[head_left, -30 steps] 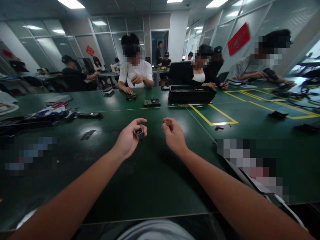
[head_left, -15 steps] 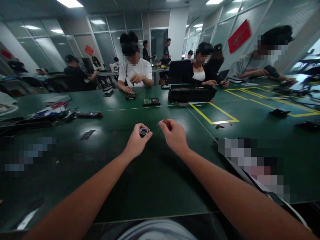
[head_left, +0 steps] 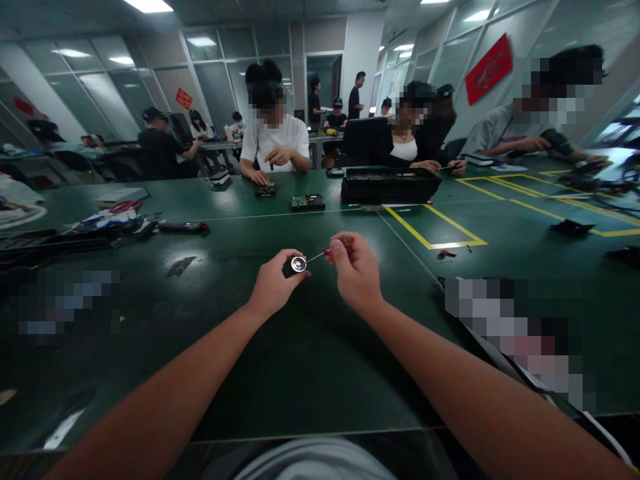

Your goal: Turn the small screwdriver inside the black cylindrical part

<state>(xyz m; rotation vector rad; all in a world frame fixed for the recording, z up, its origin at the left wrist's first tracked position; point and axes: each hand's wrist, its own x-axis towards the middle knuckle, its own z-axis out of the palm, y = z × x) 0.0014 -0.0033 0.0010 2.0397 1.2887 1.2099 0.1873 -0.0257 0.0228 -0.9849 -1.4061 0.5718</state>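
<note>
Above the green tabletop (head_left: pixel 280 373), my left hand (head_left: pixel 270 283) grips a small round part (head_left: pixel 299 265), dark outside with a bright metallic ring, its open end turned up toward me. My right hand (head_left: pixel 359 270) is closed around a slim screwdriver (head_left: pixel 317 256) with a reddish handle, mostly hidden by the fingers. Its thin metal shaft points left and reaches the rim of the round part. Whether the tip sits inside or just touches the edge, I cannot tell.
Across the table lie a circuit-board device (head_left: pixel 307 201) and a long black box (head_left: pixel 390 189). A dark pen-like tool (head_left: pixel 183 227) and a pile of tools (head_left: pixel 125 215) are at left. Co-workers sit opposite; one in a white shirt (head_left: pixel 295 137) handles another device (head_left: pixel 265 189).
My right hand has lifted slightly and turned, bringing the screwdriver's shaft against the round part. The round part now shows a brighter inside. The whole view has shifted a little.
</note>
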